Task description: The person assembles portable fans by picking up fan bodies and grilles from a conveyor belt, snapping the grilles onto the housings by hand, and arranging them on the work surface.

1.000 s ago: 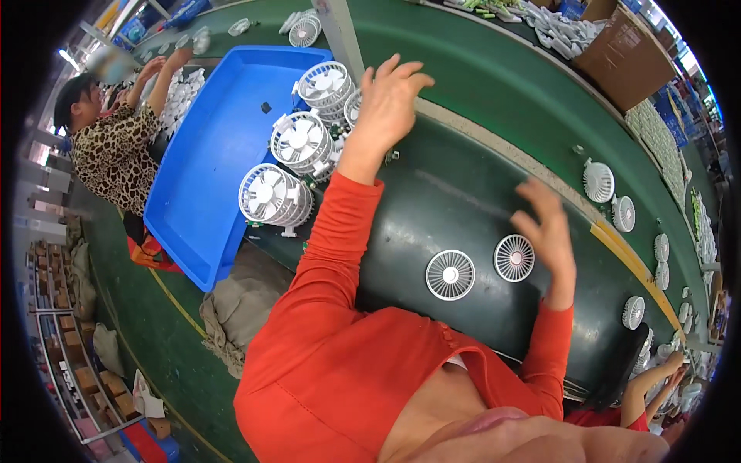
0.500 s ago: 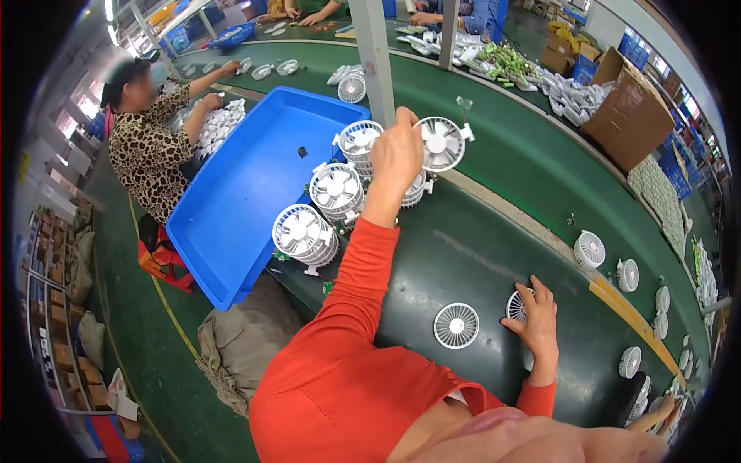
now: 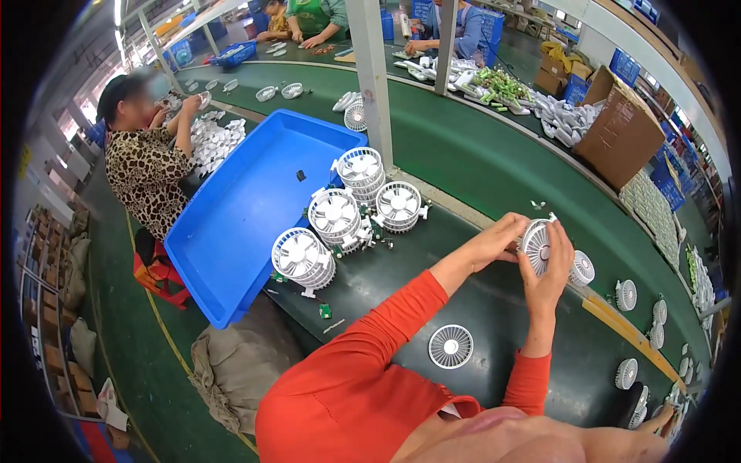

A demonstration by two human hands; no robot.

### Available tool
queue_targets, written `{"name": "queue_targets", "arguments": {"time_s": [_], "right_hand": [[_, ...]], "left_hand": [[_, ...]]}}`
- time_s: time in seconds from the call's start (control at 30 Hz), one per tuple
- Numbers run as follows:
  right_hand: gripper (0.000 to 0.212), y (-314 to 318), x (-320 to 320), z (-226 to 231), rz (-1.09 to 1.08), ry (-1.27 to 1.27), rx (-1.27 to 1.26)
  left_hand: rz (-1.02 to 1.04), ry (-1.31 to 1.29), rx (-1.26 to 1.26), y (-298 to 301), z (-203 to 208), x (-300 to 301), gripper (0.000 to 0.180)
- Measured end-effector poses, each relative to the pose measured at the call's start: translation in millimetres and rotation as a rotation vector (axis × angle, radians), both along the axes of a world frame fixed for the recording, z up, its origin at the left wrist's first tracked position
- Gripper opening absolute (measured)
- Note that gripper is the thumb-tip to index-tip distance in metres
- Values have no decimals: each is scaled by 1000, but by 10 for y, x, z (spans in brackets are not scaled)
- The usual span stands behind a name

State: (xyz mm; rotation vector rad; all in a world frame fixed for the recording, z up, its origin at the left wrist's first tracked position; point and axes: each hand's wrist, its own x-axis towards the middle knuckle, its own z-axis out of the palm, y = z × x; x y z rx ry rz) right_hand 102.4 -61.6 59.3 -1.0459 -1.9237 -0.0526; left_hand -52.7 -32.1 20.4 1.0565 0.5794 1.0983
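Both my hands are raised over the dark green work surface (image 3: 401,266), closed around one small white fan head (image 3: 536,244). My left hand (image 3: 500,238) grips its left side, fingers partly hidden behind it. My right hand (image 3: 549,276) wraps its right side, thumb at the front. A round slotted grille faces outward on the fan head, and a small piece dangles on a wire above it. On the surface below lies a loose white grille (image 3: 451,346). Stacked fan housings with blades (image 3: 302,256) stand to the left, with green circuit boards (image 3: 325,311) by them.
A large blue tray (image 3: 231,224) sits left of the stacks. Beyond a metal post (image 3: 370,85) runs a green conveyor belt (image 3: 455,158), with several finished-looking fan heads (image 3: 626,295) to the right. A co-worker in leopard print (image 3: 147,177) sits at the far left, handling white parts.
My left hand has brought a bladed fan housing from the stacks rightward to my right hand. My right hand has lifted a grille off the surface, and the two parts are now together.
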Motion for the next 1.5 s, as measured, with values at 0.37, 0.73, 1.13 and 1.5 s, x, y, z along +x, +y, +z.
{"name": "queue_targets", "arguments": {"time_s": [0.37,0.73,1.13,1.5], "right_hand": [[63,49,-109,-248,146,-21,-11],[69,67,-266,-534,398,686,-420],[51,488,275,-728,85,328,-445],[29,653,1376,-784,-329,27,-225]], "left_hand": [[-47,-455,-215,11,-208,235,47],[691,75,309,-321,-33,505,39],[578,615,512,99,-657,432,47],[564,884,690,72,-829,363,22]]}}
